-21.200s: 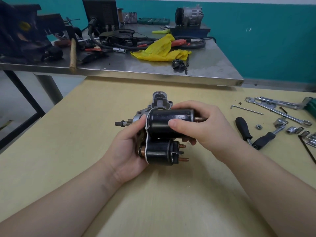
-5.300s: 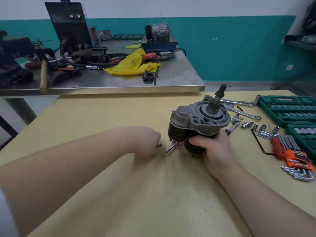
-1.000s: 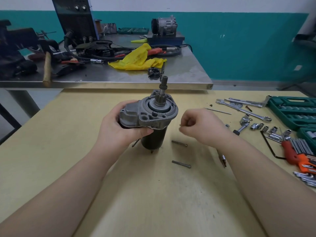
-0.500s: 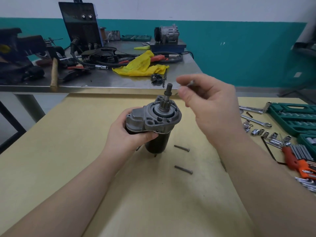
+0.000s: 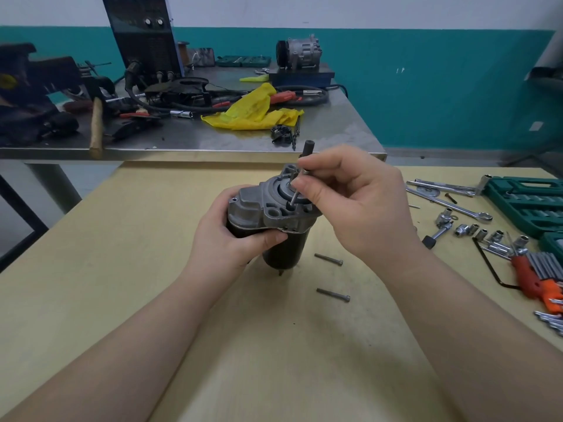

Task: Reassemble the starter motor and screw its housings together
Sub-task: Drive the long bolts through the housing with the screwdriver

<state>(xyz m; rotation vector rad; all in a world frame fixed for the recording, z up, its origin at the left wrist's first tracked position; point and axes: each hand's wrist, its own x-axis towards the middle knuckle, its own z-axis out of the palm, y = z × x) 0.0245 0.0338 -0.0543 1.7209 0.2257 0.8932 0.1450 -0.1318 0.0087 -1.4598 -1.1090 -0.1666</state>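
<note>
Grey cast-metal housing capped the starter motor (image 5: 268, 220), which stood shaft-up on the yellow counter (image 5: 152, 269). Our left hand (image 5: 234, 236) gripped its side, fingers wrapped around the black body. Our right hand (image 5: 356, 202) pinched a long bolt (image 5: 295, 196) between thumb and fingertips, its tip at a hole in the housing. We judged this the bolt-fitting step; next, the bolt needed dropping straight through, then threading. Two more bolts (image 5: 329, 259) lay just right of the motor, with sockets (image 5: 481, 234) beyond.
</note>
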